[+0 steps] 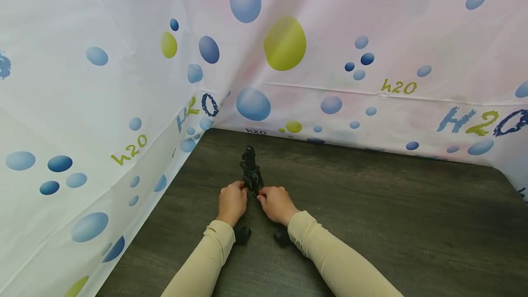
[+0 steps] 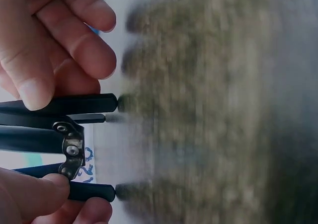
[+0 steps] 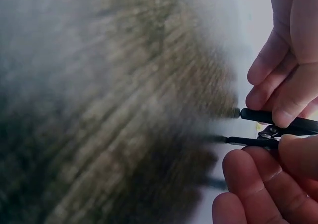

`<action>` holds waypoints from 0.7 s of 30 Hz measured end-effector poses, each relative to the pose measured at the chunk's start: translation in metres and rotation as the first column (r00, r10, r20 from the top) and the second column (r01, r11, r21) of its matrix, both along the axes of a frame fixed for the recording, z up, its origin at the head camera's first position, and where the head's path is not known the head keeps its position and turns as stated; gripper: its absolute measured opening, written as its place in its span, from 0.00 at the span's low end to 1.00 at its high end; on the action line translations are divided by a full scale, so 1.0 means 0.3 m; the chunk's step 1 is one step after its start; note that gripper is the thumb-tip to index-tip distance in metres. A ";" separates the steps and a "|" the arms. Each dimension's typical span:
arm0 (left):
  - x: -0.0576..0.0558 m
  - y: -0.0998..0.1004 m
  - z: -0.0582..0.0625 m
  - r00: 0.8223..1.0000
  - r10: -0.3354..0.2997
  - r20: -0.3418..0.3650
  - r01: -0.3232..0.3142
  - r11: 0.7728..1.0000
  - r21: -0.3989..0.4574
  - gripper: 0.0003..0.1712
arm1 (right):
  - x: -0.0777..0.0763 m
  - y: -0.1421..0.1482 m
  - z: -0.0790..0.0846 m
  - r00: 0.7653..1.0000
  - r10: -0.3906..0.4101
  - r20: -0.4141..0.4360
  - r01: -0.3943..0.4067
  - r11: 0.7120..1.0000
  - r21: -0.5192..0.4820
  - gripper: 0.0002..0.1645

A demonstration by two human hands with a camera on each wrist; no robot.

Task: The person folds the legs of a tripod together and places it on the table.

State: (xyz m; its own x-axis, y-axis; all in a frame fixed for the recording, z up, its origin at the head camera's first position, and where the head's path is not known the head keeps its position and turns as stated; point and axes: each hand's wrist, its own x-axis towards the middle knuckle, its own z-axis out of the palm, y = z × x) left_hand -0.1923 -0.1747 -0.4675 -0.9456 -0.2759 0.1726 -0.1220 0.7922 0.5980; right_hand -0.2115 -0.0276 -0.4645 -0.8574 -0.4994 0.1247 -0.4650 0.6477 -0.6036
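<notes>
Two walls of printed sheeting [image 1: 321,72], one at the left and one at the back, with blue and green blobs and "H2O" lettering. Below, a dark wood-grain desk [image 1: 392,214], cut off along the near edge. Over it, two cream sleeves [image 1: 342,260], reaching forward from the near side and cropped at the bottom.

Between both hands and rising just beyond, a black tripod [image 1: 249,168], long axis close to upright, head uppermost, legs down toward the desk. Too dark up top to make out any fittings; upper end out of frame in both wrist views.

Around its lower part, left grip [image 1: 232,203] on the left and right grip [image 1: 278,205] on the right, neither nearer: both in contact. Left grip narrow, pinching one leg [image 2: 92,190]; right grip also narrow, pinching the opposite leg [image 2: 99,103]. Just beside the cuffs, two dark lumps [image 1: 243,236]; cannot tell what kind.

Next in size, apparently a third leg [image 2: 94,118], mostly hidden behind the right-held one. Between the two pinches, a small metal bracket [image 2: 73,150], set close to the pinched legs. Smallest, leg tips [image 2: 114,103], pointing deskward; blurred surface beyond, so cannot tell whether touching or just above.
</notes>
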 end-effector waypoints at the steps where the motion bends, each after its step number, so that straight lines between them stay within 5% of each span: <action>1: -0.001 0.001 0.000 1.000 0.000 0.003 0.000 1.000 -0.001 0.08 | 0.001 0.000 0.000 1.000 0.001 -0.001 -0.001 1.000 -0.002 0.09; 21: -0.004 0.010 0.003 1.000 0.014 0.005 -0.014 1.000 -0.002 0.08 | 0.016 -0.011 -0.008 1.000 0.008 -0.011 -0.008 1.000 -0.018 0.08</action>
State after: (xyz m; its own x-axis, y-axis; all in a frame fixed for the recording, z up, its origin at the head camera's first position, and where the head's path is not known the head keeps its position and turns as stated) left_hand -0.1935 -0.1715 -0.4667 -0.9426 -0.2884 0.1682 -0.1360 0.7917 0.5956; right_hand -0.2066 -0.0308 -0.4668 -0.8521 -0.5036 0.1428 -0.4764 0.6330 -0.6102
